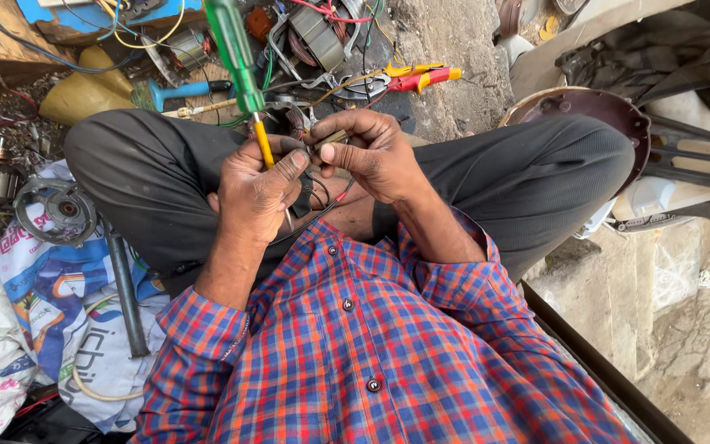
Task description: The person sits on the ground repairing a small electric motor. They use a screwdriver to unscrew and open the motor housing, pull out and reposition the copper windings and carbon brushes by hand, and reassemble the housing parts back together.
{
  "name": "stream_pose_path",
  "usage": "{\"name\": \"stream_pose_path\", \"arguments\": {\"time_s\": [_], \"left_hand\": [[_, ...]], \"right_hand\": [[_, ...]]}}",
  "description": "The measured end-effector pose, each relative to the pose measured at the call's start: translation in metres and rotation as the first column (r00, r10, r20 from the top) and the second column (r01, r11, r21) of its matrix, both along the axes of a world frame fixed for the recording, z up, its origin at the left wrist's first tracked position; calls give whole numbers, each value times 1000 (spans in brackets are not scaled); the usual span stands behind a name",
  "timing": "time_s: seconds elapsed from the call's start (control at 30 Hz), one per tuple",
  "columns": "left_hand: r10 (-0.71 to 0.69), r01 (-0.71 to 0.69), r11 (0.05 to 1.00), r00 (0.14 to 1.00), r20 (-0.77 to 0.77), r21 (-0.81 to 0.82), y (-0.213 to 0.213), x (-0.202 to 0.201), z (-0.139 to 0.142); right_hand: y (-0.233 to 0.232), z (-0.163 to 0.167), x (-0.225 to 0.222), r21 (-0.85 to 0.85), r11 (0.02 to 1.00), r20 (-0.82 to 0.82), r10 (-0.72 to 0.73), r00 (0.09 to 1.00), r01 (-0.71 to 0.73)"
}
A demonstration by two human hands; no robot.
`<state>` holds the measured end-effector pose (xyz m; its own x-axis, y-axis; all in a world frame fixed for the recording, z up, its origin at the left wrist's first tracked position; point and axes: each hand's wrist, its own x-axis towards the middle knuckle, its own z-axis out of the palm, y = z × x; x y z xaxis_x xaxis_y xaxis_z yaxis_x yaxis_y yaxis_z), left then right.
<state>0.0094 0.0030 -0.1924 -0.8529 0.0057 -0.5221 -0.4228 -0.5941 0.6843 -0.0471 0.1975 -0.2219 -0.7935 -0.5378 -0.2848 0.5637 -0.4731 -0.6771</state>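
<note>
Both hands are pinched shut at centre frame, just above our lap. Left hand (258, 191) is closed around the yellow shank of the long screwdriver with the translucent green handle (236, 57), handle sticking up toward the top edge. Right hand (371, 152) has fingertips clamped on a small brass-coloured part with thin dark wires (315, 191) looping down from it between the two hands. The exact contact between screwdriver and part is hidden behind the fingers.

Our read: we're mid-way through working the wire ends or a terminal on that part, with the screwdriver parked in the left grip. The next move likely needs a steady right-hand pinch while the tip gets brought to the joint.

Around it: red-and-yellow-handled pliers (421, 79) upper centre, blue-handled tool (181, 90) upper left, grey round motor housing (57, 211) at left on a printed sack, dark brown domed fan cover (589, 107) at right.
</note>
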Motion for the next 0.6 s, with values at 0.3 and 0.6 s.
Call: {"name": "stream_pose_path", "arguments": {"time_s": [0.3, 0.6], "left_hand": [[28, -28, 998, 1000, 13, -63, 0, 10, -13], [51, -50, 999, 996, -70, 16, 3, 4, -1]], "right_hand": [[-2, 1, 5, 238, 971, -292, 51, 955, 20], [1, 4, 5, 134, 987, -300, -45, 953, 89]]}}
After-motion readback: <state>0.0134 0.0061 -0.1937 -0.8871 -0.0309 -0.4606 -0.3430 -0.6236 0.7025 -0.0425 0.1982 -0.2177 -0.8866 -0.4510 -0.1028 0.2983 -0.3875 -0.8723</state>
